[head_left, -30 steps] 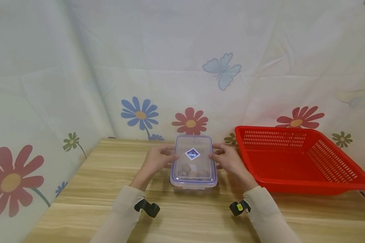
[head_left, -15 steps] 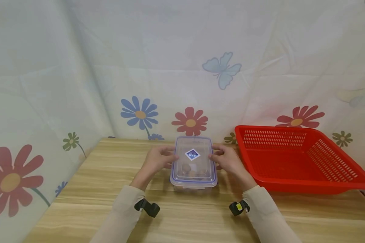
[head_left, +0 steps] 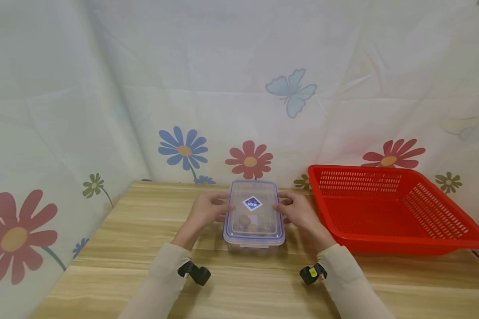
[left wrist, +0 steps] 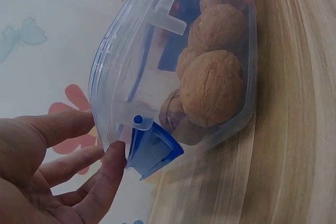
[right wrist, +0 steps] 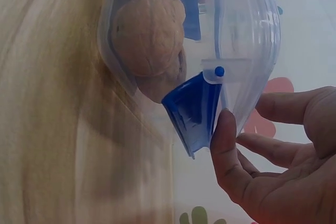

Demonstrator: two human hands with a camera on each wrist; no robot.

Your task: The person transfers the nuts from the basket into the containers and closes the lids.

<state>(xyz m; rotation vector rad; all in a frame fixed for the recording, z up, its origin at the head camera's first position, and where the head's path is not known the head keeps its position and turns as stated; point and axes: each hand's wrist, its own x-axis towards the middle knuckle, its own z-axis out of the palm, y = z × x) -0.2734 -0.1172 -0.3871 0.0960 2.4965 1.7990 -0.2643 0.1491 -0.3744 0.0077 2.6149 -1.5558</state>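
A clear plastic food container, its lid point(head_left: 239, 190) edged in blue and bearing a diamond sticker, stands on the wooden table. Several walnuts point(left wrist: 212, 87) lie inside. At the lid's left edge my left hand point(head_left: 205, 212) pinches the rim, thumb on top and fingertips beneath by the side latch. My right hand point(head_left: 301, 212) grips the right edge likewise. On the left, a blue-trimmed latch point(left wrist: 152, 150) sticks outward from the wall, and the right-hand latch point(right wrist: 194, 111) flares out too. From the head view the fingers under the rim are partly hidden.
To the right, close to my right forearm, stands a red plastic basket point(head_left: 383, 246) with slotted walls. A flowered curtain point(head_left: 207, 88) hangs behind the table point(head_left: 143, 221). Each wrist wears a black strap; the left wrist strap point(head_left: 194, 273) shows beside the sleeve.
The lid's far edge appears very slightly lower than a second ago. Both hands keep nearly the same places on its sides.
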